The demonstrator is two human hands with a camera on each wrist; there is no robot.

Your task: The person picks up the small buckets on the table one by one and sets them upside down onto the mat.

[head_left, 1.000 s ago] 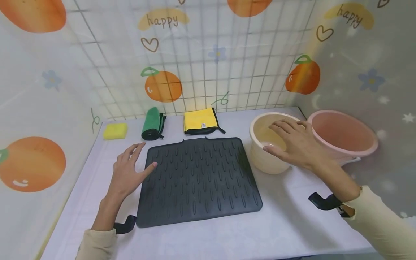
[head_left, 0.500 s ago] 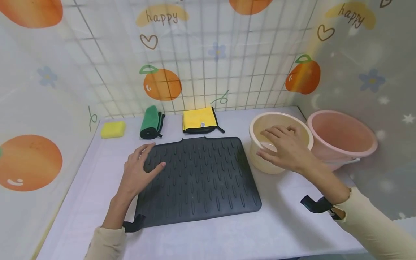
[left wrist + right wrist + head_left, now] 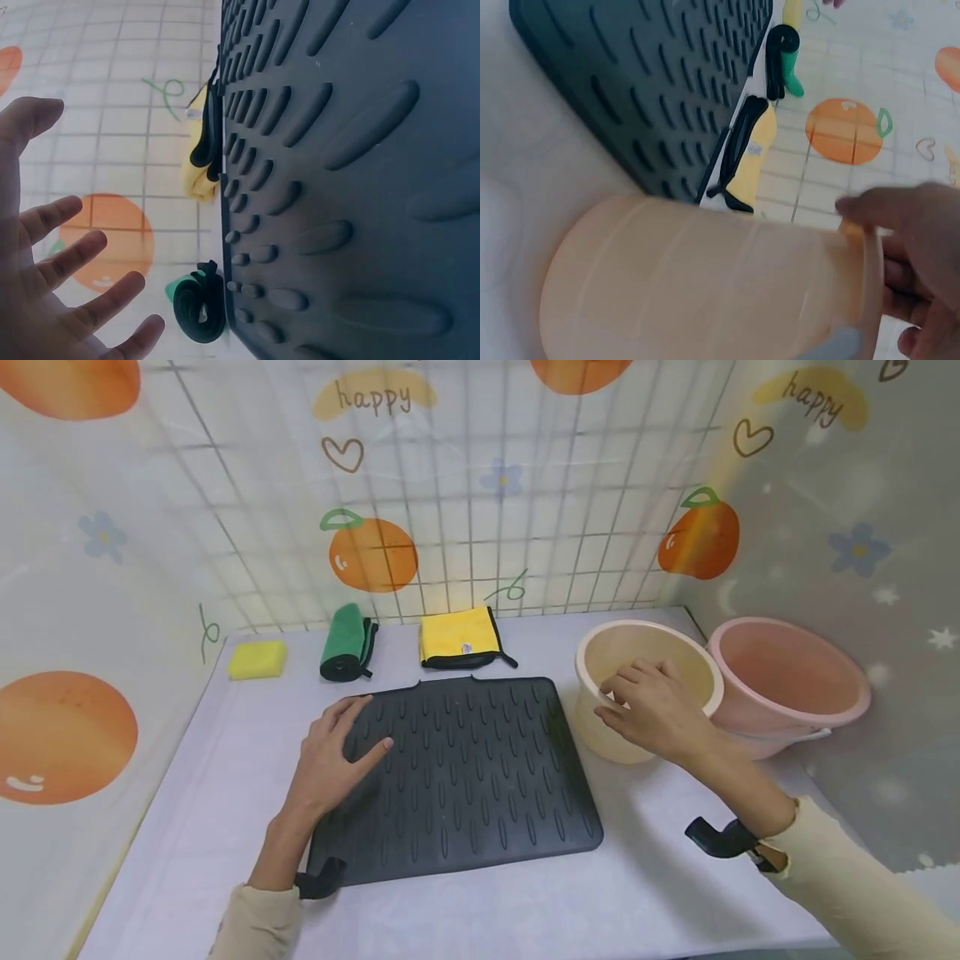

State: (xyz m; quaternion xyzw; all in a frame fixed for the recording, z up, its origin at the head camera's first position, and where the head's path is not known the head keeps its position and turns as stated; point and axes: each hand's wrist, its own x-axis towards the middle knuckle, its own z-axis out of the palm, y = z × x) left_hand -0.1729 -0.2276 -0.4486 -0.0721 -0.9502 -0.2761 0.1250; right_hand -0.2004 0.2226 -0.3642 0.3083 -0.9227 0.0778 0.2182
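Left hand (image 3: 333,760) lies flat on the black ridged mat's (image 3: 465,777) left part, fingers (image 3: 358,714) spread, mid-tabletop. Right hand (image 3: 652,714) grips the near rim of the cream basin (image 3: 600,739), fingers curled inside, thumb outside; basin sits near the tabletop's right edge, touching the pink basin (image 3: 795,672).

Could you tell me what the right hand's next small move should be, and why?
Probably close the right hand firmly on the cream basin rim: its fingers curl over the near edge, thumb outside, but the basin sits on the table. The left hand lies flat on the mat.
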